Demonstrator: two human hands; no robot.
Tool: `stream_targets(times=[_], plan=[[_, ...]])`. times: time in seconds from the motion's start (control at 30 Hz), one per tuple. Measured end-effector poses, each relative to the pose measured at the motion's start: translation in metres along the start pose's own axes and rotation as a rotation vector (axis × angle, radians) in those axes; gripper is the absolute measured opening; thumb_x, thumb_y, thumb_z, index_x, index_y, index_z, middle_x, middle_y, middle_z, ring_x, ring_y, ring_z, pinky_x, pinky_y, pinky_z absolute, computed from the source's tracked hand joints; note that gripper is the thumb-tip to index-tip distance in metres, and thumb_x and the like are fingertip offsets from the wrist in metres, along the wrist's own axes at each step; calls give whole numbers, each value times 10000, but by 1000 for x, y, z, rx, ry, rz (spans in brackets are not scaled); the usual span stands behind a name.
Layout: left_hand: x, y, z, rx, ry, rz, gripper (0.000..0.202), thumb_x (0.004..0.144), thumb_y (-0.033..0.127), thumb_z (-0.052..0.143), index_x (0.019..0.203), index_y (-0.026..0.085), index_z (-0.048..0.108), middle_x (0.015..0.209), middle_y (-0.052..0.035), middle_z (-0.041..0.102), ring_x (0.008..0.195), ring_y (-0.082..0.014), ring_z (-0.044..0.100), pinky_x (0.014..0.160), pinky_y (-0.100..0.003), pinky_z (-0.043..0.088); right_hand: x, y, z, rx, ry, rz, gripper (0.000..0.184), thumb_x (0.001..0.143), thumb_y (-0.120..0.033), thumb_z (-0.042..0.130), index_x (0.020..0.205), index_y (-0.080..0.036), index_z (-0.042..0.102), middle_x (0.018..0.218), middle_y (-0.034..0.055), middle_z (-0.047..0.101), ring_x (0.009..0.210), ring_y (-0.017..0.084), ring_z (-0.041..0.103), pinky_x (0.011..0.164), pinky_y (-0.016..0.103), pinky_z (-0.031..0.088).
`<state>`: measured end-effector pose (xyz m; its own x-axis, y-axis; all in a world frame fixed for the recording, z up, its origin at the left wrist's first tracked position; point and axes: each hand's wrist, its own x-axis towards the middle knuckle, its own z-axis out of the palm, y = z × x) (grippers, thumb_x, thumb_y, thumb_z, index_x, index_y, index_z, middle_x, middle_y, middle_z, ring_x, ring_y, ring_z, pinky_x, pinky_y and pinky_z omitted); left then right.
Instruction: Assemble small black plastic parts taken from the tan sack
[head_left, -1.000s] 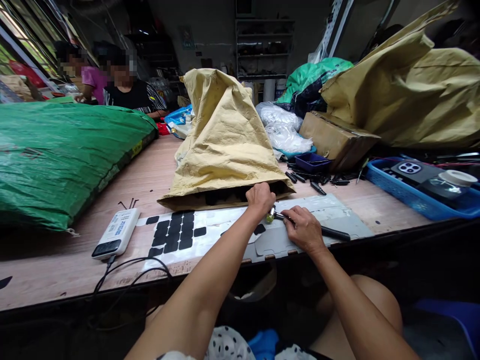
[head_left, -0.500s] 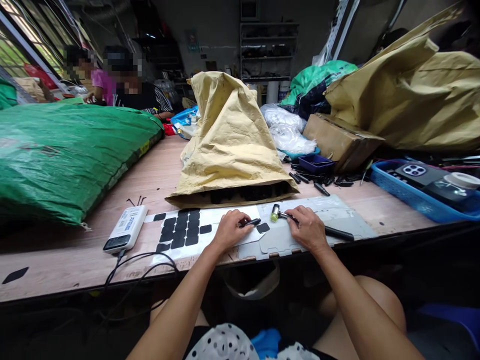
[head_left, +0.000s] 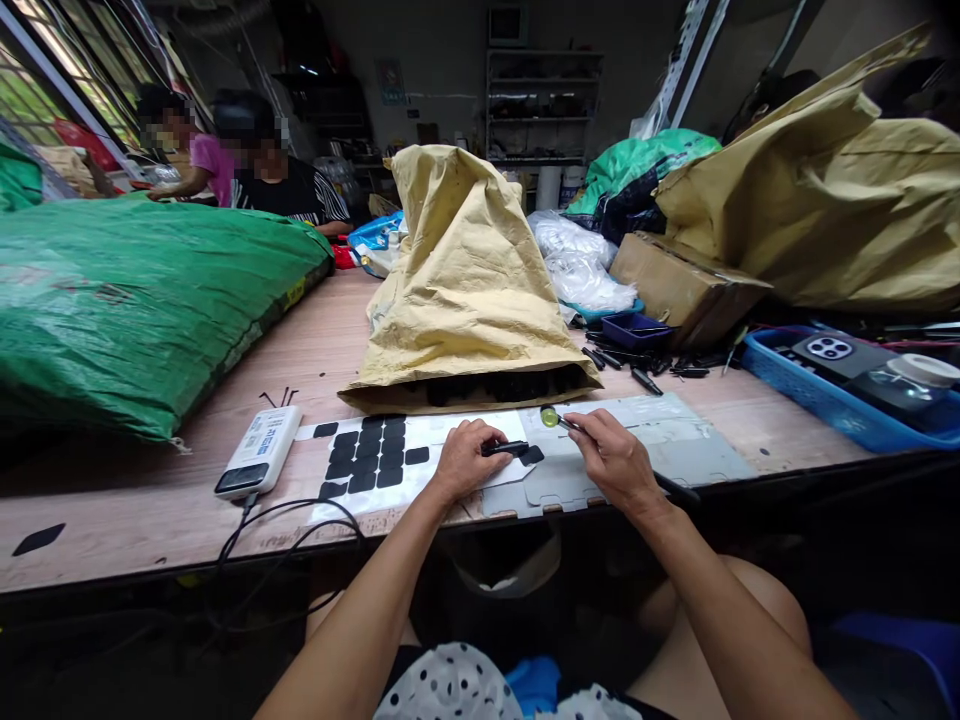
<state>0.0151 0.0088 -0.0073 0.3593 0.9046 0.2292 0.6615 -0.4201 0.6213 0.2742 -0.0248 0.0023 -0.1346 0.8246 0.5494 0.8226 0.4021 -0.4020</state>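
“Hands, two, bare: what are they holding?”

“Left hand [head_left: 469, 455]: gripping a slim black piece [head_left: 506, 448], its far end pointing right. Right hand [head_left: 619, 455]: gripping a hammer [head_left: 550, 416], the yellowish head hanging near that end, apart from it.”

“Piece: location?”

“Lying or hovering, one cannot tell which, at the right end of a white sheet [head_left: 421, 430], beside a grey board [head_left: 694, 440]. One dark square [head_left: 532, 456] is sitting just by its tip; whether they are touching is not showing.”

“Progress, as judged?”

“Part-way, seemingly. One piece is being handled, one square is lying apart from the rest. Left over: black squares [head_left: 366, 465], filling rows on the sheet, apparently unused. No tally of completed pieces is showing.”

“Stock?”

“Paper sack [head_left: 472, 290]: standing behind the sheet, mouth gaping toward the hands, dark contents showing; finished or unfinished, one cannot tell. Loose black items [head_left: 645, 381]: scattering over the surface [head_left: 322, 320], right of the sack.”

“Outer lots?”

“White device [head_left: 259, 455]: lying left of the sheet, cable [head_left: 300, 504] trailing. Blue basket [head_left: 795, 395]: holding a phone [head_left: 806, 350], far right. Green sack [head_left: 142, 300]: bulging at left, two people [head_left: 289, 195] showing beyond.”
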Motion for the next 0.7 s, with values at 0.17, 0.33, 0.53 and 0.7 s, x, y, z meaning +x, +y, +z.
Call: stream_targets(times=[0.17,0.33,0.53,0.7], plan=[[0,1,-1,-10,-10,-29,149,782,289,762,925,252,771,874,-11,701,889,-211,581,818,-322,423,-2,-29,0,183,-21,-25,302,1012,-265,469,1246,-270,660,1021,53,695,932,189,671,834,295,524],[1,1,-1,-5,-23,-36,165,775,292,776,935,253,781,881,-9,699,906,-211,579,842,-326,420,-8,-37,5,130,-81,-47,323,1012,-248,461,1260,-278,667,984,47,689,901,179,669,803,274,524],[1,-1,1,1,-32,-23,159,789,312,781,940,263,772,903,-3,699,923,-207,579,848,-327,418,-2,-47,7,121,-62,-57,314,1012,-233,466,1254,-272,661,990,38,683,903,172,669,819,261,519],[1,-1,0,31,-45,-32,142,801,361,778,892,254,762,887,-8,683,915,-211,574,839,-335,414,0,-56,12,60,-130,-93,314,1002,-218,473,1237,-292,667,957,28,677,872,167,667,749,245,515]])
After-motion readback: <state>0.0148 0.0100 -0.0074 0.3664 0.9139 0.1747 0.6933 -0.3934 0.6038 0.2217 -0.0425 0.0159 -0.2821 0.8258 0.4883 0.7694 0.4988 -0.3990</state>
